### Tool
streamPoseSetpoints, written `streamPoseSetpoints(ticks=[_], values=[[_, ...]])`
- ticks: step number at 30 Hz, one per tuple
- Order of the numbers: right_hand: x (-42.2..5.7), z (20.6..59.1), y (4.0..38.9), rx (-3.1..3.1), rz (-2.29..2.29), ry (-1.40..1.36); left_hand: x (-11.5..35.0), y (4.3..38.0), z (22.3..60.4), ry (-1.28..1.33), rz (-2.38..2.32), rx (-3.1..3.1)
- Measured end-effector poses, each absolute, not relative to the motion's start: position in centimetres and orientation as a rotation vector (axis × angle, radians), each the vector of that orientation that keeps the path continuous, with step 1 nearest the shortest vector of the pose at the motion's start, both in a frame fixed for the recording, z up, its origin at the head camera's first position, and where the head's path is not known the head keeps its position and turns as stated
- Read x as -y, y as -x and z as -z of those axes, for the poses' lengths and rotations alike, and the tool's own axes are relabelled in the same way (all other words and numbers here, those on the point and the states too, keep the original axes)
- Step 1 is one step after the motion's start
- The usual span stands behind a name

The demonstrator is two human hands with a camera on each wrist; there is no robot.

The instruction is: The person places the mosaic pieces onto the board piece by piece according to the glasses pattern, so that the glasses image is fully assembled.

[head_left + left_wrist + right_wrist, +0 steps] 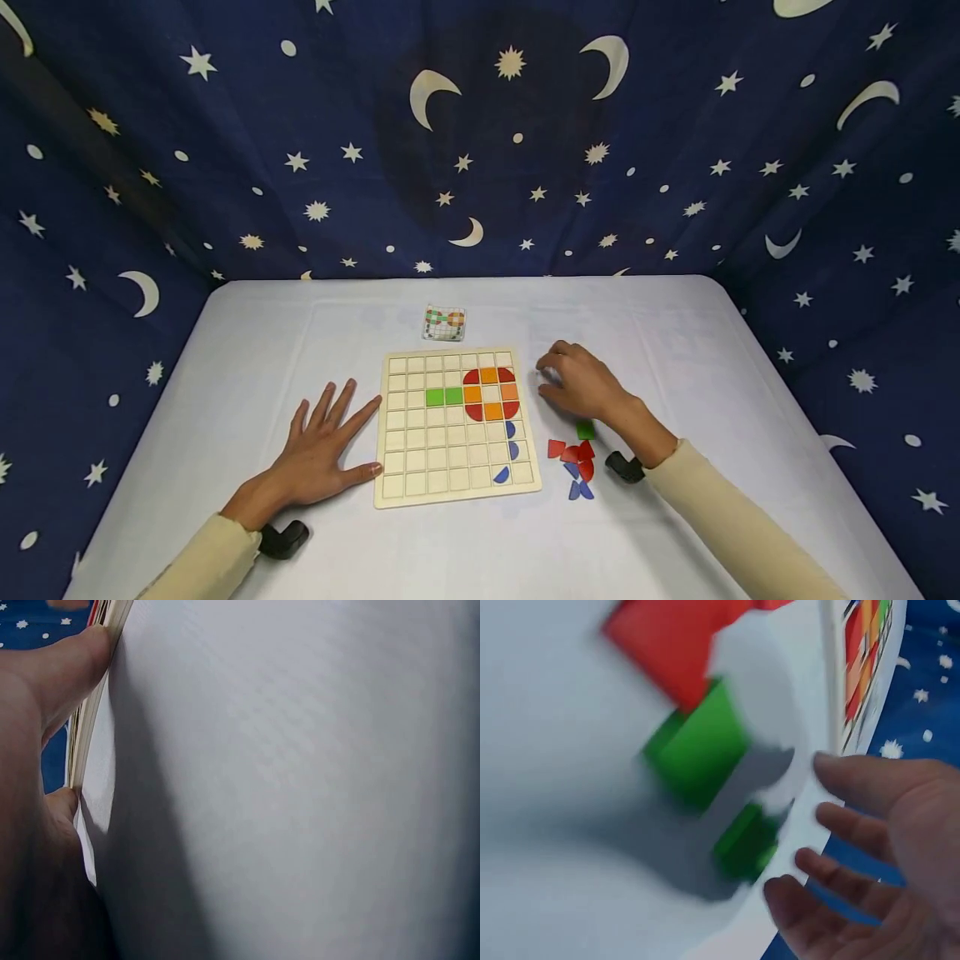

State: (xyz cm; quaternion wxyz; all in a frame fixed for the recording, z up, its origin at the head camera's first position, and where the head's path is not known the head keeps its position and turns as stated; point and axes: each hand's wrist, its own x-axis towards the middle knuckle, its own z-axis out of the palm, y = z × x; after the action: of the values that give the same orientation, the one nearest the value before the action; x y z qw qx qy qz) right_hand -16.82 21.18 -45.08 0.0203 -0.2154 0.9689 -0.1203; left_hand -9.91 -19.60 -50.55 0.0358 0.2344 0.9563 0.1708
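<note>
A wooden grid board (pixel 416 458) lies mid-table. Along its left edge, the thumb and index fingertip of my left hand (pixel 318 454) touch the rim, with the fingers spread. My right hand (pixel 581 382) hovers right of the board, fingers loosely bent, no piece visible between them. Red and orange pieces (pixel 489 376) form a ring at the board's upper right, beside two green squares (pixel 444 397). Several blue half-round pieces (pixel 513 451) sit lower on the right. In the right wrist view, green pieces (pixel 701 746) lie near the right fingertips.
Loose red pieces (pixel 586 471) and blue pieces (pixel 586 490) lie right of the board, below a green square (pixel 586 430). A small pattern card (pixel 444 333) lies behind the board. A dark star-patterned curtain (pixel 480 100) encloses the white table (pixel 315 321).
</note>
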Motion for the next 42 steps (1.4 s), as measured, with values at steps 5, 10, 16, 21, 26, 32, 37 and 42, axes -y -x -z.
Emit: streamPoseSetpoints(ticks=[5,10,16,21,26,32,37,42], values=[[-24.3,45.6,16.2,-2.996,0.462,0.479,19.9,9.7,50.5,-0.712,-0.527,-2.946],[-24.8,46.0,16.7,-3.076,0.433,0.529,19.8,9.8,50.4,-0.713,-0.534,-2.94],[-22.5,45.4,18.6,-3.143,0.164,0.703,19.6,9.7,50.4,-0.713,-0.557,-2.927],[-17.6,45.3,19.7,-3.088,0.265,0.878,19.9,9.6,50.5,-0.707,-0.533,-2.943],[-12.3,45.7,20.4,-2.98,0.347,1.176,20.0,9.8,50.6,-0.715,-0.538,-2.947],[-9.3,46.2,20.4,-2.881,0.311,1.297,19.8,10.0,50.6,-0.706,-0.533,-2.935],[-8.6,46.4,20.3,-2.815,0.336,1.353,19.7,9.9,50.5,-0.707,-0.532,-2.933],[-8.7,46.7,20.2,-2.742,0.542,1.358,19.7,9.9,50.5,-0.71,-0.524,-2.943]])
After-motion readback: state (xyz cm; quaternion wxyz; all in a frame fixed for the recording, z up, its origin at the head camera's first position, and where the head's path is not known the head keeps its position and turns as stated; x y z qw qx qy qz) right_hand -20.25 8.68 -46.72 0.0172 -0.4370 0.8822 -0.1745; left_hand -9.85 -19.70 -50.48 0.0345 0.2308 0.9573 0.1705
